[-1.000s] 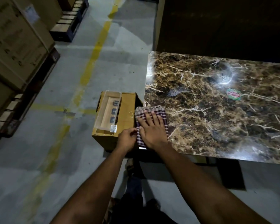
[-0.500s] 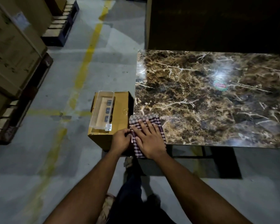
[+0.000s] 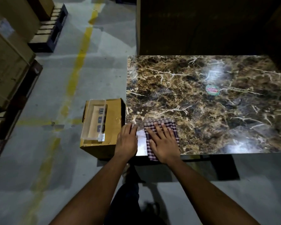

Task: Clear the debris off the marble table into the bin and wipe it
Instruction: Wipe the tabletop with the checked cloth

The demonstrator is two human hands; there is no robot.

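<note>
The brown marble table (image 3: 201,101) fills the right half of the head view. A checked cloth (image 3: 173,127) lies on its near left corner, partly hanging over the front edge. My right hand (image 3: 163,142) presses flat on the cloth with fingers spread. My left hand (image 3: 126,141) rests on the table's left corner beside the cloth, fingers straight. A cardboard box (image 3: 110,127) stands on the floor against the table's left side, with a clear plastic package (image 3: 95,120) on top. A round sticker (image 3: 212,90) sits on the marble.
Stacked cardboard cartons (image 3: 5,65) on dark pallets (image 3: 50,30) line the left. A yellow line (image 3: 78,65) runs along the grey concrete floor. A dark tall surface (image 3: 201,25) stands behind the table.
My right hand and the cloth have shifted right along the near edge, away from the corner. My left hand has moved from the box side onto the table corner.
</note>
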